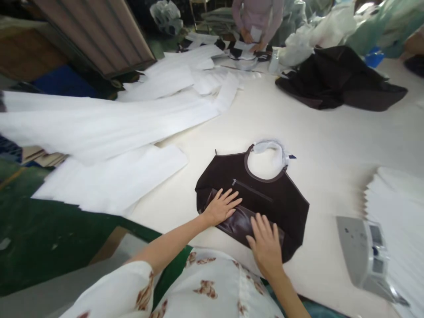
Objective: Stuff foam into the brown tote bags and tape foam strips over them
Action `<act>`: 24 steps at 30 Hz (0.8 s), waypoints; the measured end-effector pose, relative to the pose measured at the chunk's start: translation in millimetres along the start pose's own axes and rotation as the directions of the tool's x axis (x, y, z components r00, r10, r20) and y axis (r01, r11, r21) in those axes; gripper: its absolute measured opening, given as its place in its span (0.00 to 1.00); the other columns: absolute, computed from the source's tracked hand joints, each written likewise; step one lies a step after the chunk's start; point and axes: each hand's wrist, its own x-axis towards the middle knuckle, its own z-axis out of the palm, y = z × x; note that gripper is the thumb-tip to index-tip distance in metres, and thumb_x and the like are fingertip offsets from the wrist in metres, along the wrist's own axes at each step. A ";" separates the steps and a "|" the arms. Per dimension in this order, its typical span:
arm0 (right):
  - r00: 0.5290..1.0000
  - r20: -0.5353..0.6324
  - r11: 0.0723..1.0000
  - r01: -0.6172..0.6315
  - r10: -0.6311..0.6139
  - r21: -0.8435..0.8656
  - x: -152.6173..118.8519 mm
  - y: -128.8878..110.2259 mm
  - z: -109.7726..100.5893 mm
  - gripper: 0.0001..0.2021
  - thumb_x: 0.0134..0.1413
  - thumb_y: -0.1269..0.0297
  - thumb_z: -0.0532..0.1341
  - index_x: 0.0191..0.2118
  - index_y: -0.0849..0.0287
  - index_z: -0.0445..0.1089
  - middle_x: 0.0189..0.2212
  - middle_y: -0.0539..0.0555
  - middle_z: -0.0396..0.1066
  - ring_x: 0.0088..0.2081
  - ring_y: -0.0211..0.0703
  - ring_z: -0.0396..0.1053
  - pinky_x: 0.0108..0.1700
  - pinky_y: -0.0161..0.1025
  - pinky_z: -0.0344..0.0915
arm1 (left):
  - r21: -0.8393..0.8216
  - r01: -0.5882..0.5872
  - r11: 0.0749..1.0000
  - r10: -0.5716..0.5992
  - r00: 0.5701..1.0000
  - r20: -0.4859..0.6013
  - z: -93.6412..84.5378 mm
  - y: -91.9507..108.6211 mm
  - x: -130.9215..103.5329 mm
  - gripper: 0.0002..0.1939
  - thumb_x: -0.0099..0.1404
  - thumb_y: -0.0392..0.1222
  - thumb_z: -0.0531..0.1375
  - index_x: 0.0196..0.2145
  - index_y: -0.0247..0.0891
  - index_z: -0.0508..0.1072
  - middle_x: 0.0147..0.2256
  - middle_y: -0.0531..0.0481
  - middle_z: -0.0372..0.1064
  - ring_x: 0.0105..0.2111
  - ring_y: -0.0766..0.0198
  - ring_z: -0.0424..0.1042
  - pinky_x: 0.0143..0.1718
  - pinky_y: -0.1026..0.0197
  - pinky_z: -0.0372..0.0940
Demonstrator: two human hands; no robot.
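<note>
A workroom surrounds a pale table (331, 145), and a co-worker (256, 17) stands across from the bag (293, 203), handling small pieces. The bag is on the table close to the wearer, lying flat, its handle (265, 179) facing away, so its lower part is likely the easiest to reach. White wrap (270, 145) covers the far curve of the handle, probably to guard it from scuffs.

The left hand (221, 208) lies spread on the bag, below the zip (253, 191), on a shiny panel (238, 222). The right hand (266, 240) is laid over the panel's other end, fingers extended; it is slightly blurred, so how much of its palm touches cannot be told. Neither hand is clamped on anything: the fingers are apart, seemingly because flat palms spread pressure and steady the soft bag from both ends.

White sheets (126, 123) overlap to the left of the bag, perhaps left loose for easy picking. Dark cloth (341, 84) is heaped beyond the bag to its right. Right of the bag sit a grey device (353, 251) and a white stack (397, 207).
</note>
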 end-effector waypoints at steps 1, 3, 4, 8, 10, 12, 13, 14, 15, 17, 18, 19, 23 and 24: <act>0.994 0.051 0.995 0.097 -0.095 -0.026 5.5 -9.3 10.4 0.25 0.70 0.51 0.48 0.63 0.60 0.64 0.62 0.63 0.66 0.64 0.57 0.59 0.65 0.59 0.48 | -0.029 0.022 0.999 -0.022 1.000 0.013 -6.3 -8.9 -0.9 0.25 0.74 0.55 0.49 0.67 0.55 0.58 0.68 0.54 0.54 0.69 0.55 0.50 0.69 0.43 0.42; 0.979 0.120 0.983 0.173 -0.165 -0.066 9.6 -16.5 27.9 0.27 0.69 0.50 0.48 0.65 0.60 0.62 0.64 0.63 0.63 0.64 0.60 0.58 0.65 0.61 0.45 | -0.060 0.134 0.989 -0.134 0.991 0.002 -25.0 -38.3 -7.5 0.24 0.73 0.56 0.50 0.64 0.56 0.62 0.67 0.54 0.56 0.68 0.54 0.51 0.69 0.41 0.40; 0.977 0.140 0.982 0.171 -0.158 -0.081 8.8 -15.4 34.2 0.28 0.69 0.49 0.48 0.65 0.60 0.62 0.65 0.63 0.62 0.65 0.61 0.57 0.65 0.62 0.45 | -0.062 0.224 0.973 -0.226 0.974 -0.026 -36.4 -57.0 -13.9 0.24 0.73 0.56 0.50 0.63 0.53 0.64 0.66 0.51 0.58 0.68 0.51 0.52 0.69 0.37 0.38; 0.975 0.181 0.984 0.146 -0.127 -0.098 -0.2 -2.9 44.3 0.30 0.68 0.46 0.47 0.67 0.58 0.60 0.67 0.62 0.57 0.67 0.63 0.53 0.65 0.65 0.44 | -0.149 0.637 0.756 -0.654 0.744 -0.138 -71.9 -115.8 -51.7 0.27 0.75 0.52 0.41 0.54 0.34 0.72 0.55 0.34 0.70 0.59 0.42 0.64 0.60 0.34 0.54; 0.975 0.188 0.987 0.136 -0.118 -0.084 -3.1 -0.3 45.4 0.31 0.68 0.45 0.46 0.67 0.58 0.60 0.67 0.62 0.57 0.68 0.63 0.52 0.65 0.66 0.45 | -0.220 0.689 0.690 -0.720 0.685 -0.114 -73.0 -117.7 -65.1 0.29 0.75 0.50 0.38 0.45 0.33 0.74 0.44 0.37 0.75 0.47 0.49 0.73 0.51 0.45 0.66; 0.973 0.206 0.991 0.122 -0.108 -0.059 -4.4 -0.3 46.2 0.31 0.68 0.44 0.46 0.67 0.58 0.59 0.68 0.63 0.56 0.68 0.63 0.51 0.65 0.67 0.45 | -0.287 0.687 0.667 -0.732 0.676 -0.082 -64.2 -103.5 -67.9 0.25 0.74 0.51 0.41 0.40 0.36 0.75 0.36 0.45 0.76 0.38 0.56 0.75 0.42 0.55 0.70; 0.970 0.219 0.992 0.119 -0.106 -0.046 -4.7 -0.6 46.6 0.31 0.68 0.45 0.46 0.68 0.58 0.59 0.68 0.63 0.56 0.69 0.64 0.51 0.65 0.68 0.46 | -0.314 0.680 0.662 -0.732 0.677 -0.076 -58.4 -94.0 -65.7 0.22 0.73 0.51 0.45 0.38 0.38 0.74 0.34 0.48 0.76 0.35 0.58 0.75 0.40 0.57 0.70; 0.967 0.232 0.992 0.118 -0.107 -0.035 -5.0 -0.6 46.9 0.31 0.68 0.45 0.46 0.68 0.58 0.58 0.68 0.63 0.55 0.69 0.64 0.50 0.65 0.69 0.46 | -0.333 0.674 0.659 -0.732 0.676 -0.081 -53.2 -84.9 -62.2 0.19 0.72 0.51 0.48 0.38 0.38 0.74 0.34 0.50 0.75 0.34 0.59 0.74 0.39 0.58 0.70; 0.964 0.242 0.993 0.118 -0.107 -0.028 -5.3 -0.4 47.2 0.31 0.68 0.45 0.46 0.68 0.59 0.57 0.68 0.63 0.54 0.69 0.64 0.50 0.65 0.69 0.46 | -0.345 0.670 0.657 -0.735 0.671 -0.095 -49.1 -77.4 -58.2 0.16 0.70 0.50 0.51 0.38 0.39 0.73 0.35 0.50 0.74 0.35 0.60 0.74 0.39 0.58 0.70; 0.962 0.251 0.993 0.115 -0.107 -0.019 -6.2 0.8 47.5 0.31 0.68 0.46 0.46 0.68 0.59 0.57 0.69 0.63 0.54 0.69 0.65 0.49 0.65 0.71 0.46 | -0.352 0.666 0.658 -0.740 0.658 -0.137 -45.6 -69.5 -51.6 0.11 0.68 0.47 0.54 0.39 0.39 0.72 0.38 0.48 0.73 0.39 0.59 0.73 0.43 0.57 0.70; 0.962 0.252 0.994 0.112 -0.104 -0.017 -6.6 1.7 47.5 0.31 0.68 0.46 0.46 0.68 0.59 0.57 0.69 0.63 0.54 0.69 0.65 0.49 0.65 0.71 0.46 | -0.347 0.667 0.659 -0.742 0.652 -0.155 -45.8 -68.8 -49.8 0.10 0.68 0.47 0.54 0.39 0.39 0.71 0.39 0.48 0.72 0.40 0.59 0.72 0.44 0.56 0.69; 0.962 0.253 0.994 0.109 -0.102 -0.014 -6.8 2.6 47.3 0.31 0.68 0.46 0.45 0.68 0.59 0.57 0.69 0.63 0.54 0.69 0.65 0.49 0.65 0.72 0.45 | -0.340 0.671 0.659 -0.745 0.646 -0.168 -46.8 -69.7 -48.8 0.09 0.69 0.46 0.54 0.39 0.40 0.70 0.40 0.47 0.72 0.41 0.59 0.72 0.45 0.55 0.68; 0.957 0.259 0.990 0.139 -0.131 -0.013 -5.9 5.0 44.7 0.31 0.68 0.46 0.47 0.69 0.58 0.56 0.68 0.63 0.54 0.69 0.65 0.51 0.64 0.73 0.46 | -0.287 0.728 0.623 -0.780 0.603 -0.163 -53.4 -68.1 -44.8 0.09 0.70 0.41 0.51 0.38 0.37 0.69 0.35 0.44 0.72 0.37 0.55 0.73 0.43 0.51 0.68; 0.956 0.255 0.988 0.153 -0.144 -0.014 -6.0 5.3 44.5 0.31 0.68 0.46 0.47 0.69 0.57 0.56 0.68 0.63 0.54 0.68 0.65 0.52 0.64 0.73 0.47 | -0.271 0.736 0.620 -0.784 0.597 -0.173 -55.0 -62.5 -41.9 0.11 0.70 0.38 0.49 0.39 0.35 0.70 0.36 0.41 0.72 0.38 0.53 0.73 0.44 0.49 0.68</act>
